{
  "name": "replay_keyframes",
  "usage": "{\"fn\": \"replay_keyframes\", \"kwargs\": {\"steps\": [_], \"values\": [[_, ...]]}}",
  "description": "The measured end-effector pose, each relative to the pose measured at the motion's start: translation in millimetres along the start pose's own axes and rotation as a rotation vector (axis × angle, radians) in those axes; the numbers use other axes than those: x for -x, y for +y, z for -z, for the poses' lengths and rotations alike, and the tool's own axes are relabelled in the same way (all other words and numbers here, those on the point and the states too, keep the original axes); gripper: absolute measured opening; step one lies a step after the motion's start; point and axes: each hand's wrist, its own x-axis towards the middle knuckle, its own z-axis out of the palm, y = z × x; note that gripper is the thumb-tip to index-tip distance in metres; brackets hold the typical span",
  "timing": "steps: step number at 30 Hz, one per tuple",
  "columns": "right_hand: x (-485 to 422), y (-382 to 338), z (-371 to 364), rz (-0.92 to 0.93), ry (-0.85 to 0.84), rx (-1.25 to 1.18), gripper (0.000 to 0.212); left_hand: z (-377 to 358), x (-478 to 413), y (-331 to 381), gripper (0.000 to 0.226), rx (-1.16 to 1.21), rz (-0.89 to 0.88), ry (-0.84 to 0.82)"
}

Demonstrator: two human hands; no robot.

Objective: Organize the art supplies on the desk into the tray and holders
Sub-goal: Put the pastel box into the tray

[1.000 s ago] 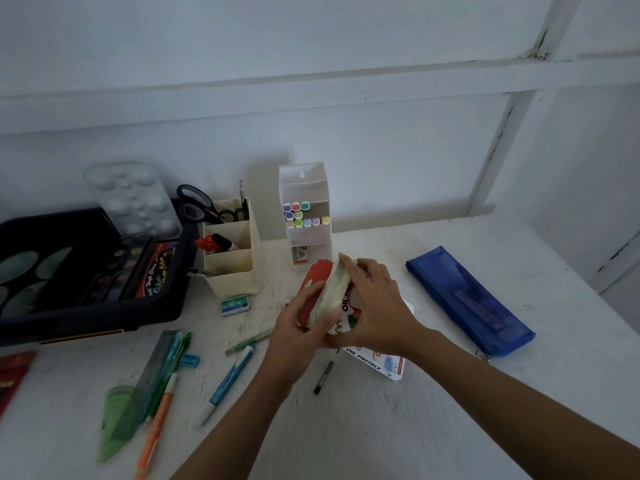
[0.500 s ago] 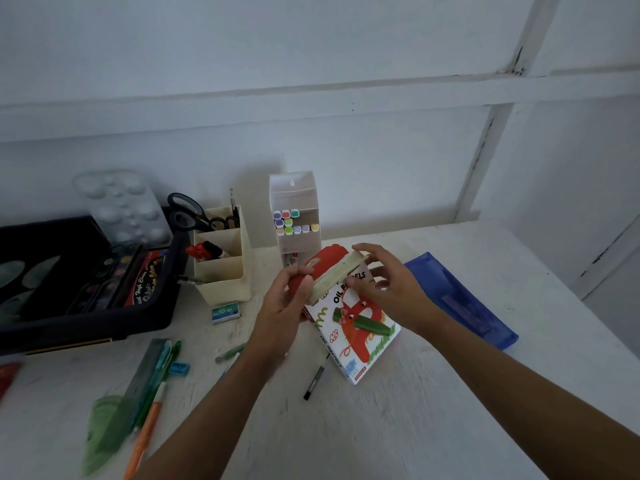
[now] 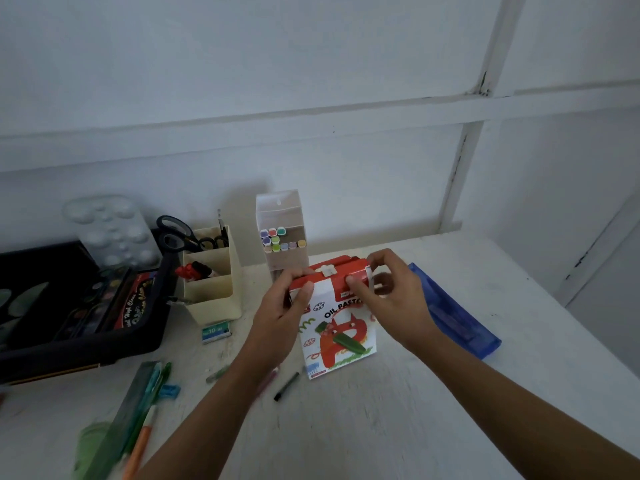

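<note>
While left hand [image 3: 284, 308] and right hand [image 3: 391, 292] pinch the oil pastel box [image 3: 336, 337] closed at its flap, carrying it left into the tray [image 3: 86, 351] seems next.

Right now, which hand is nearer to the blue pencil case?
Right. The right hand grips the oil pastel box beside the blue pencil case; the left hand holds the box's other end.

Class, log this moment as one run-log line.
left hand: grips oil pastels box top-left | right hand: pinches its top-right | black tray: at left
</note>
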Motion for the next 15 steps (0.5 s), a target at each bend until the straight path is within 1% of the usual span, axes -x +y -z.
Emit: {"fn": "replay_keyframes", "kwargs": {"steps": [1, 3, 5, 8, 10, 13, 15], "values": [[2, -1, 1, 0.029, -0.008, 0.002, 0.032, -1, -2, 0, 0.015, -0.016, -0.008, 0.002], [5, -2, 5, 0.115, -0.027, 0.058, 0.036, -1, -6, -1, 0.014, -0.023, -0.017, -0.008], [5, 1, 10, 0.207, -0.041, 0.186, 0.036, -1, -7, -2, 0.016, -0.014, -0.023, -0.025], [4, 5, 16, 0.261, -0.059, 0.306, 0.034, 0, -7, -5, 0.021, -0.009, -0.023, -0.045], [2, 6, 18, 0.335, -0.068, 0.41, 0.036, 0, -7, -6, 0.021, -0.016, -0.024, -0.055], [1, 6, 20, 0.502, -0.078, 0.553, 0.03, -1, -7, -8, 0.011, -0.057, -0.04, -0.026], [1, 4, 19, 0.56, -0.066, 0.59, 0.027, -2, -6, -10, 0.011, -0.076, -0.033, 0.022]]}}
